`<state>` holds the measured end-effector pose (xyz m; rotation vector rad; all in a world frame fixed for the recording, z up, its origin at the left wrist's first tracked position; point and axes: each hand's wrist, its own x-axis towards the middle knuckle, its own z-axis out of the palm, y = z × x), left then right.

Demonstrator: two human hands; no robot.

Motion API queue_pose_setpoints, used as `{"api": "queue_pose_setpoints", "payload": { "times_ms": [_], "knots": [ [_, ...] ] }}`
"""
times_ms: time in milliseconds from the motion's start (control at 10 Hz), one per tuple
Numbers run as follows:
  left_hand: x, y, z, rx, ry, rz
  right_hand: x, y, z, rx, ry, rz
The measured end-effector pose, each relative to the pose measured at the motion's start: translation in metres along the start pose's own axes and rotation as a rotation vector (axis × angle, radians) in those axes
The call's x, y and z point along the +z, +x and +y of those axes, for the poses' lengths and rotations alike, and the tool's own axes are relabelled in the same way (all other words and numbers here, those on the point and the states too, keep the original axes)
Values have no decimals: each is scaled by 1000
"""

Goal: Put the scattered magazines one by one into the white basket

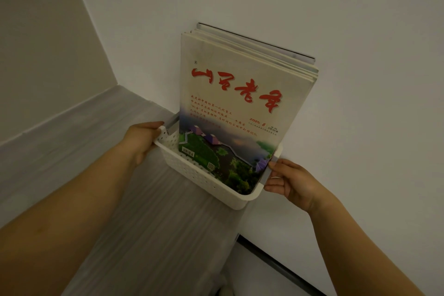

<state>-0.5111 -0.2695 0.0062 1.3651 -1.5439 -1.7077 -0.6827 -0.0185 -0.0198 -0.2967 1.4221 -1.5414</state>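
Several magazines [240, 94] stand upright in the white basket [192, 173], mid-frame against the wall. The left hand [140, 142] and right hand [290, 182] grasp its ends. No loose magazines show, so the task looks nearly finished.
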Motion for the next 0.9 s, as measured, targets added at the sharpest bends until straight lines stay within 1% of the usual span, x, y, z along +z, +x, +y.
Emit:
{"api": "queue_pose_setpoints", "payload": {
  "times_ms": [300, 600, 700, 800, 900],
  "knots": [
    [6, -2, -3, 47, 30, 49, -1, -4, -2, 25, -19, 1],
    [6, -3, -2, 79, 74, 31, 3, -6, 3, -28, -11, 42],
    [5, -12, -6, 85, 116, 26, 2, -15, 4, -50, -20, 102],
    [-7, -27, -20, 149, 220, 70, 0, -32, 18, -76, -4, 201],
    [-23, -51, -38, 177, 254, 105, 4, -56, 39, -91, 17, 325]
  ]
}}
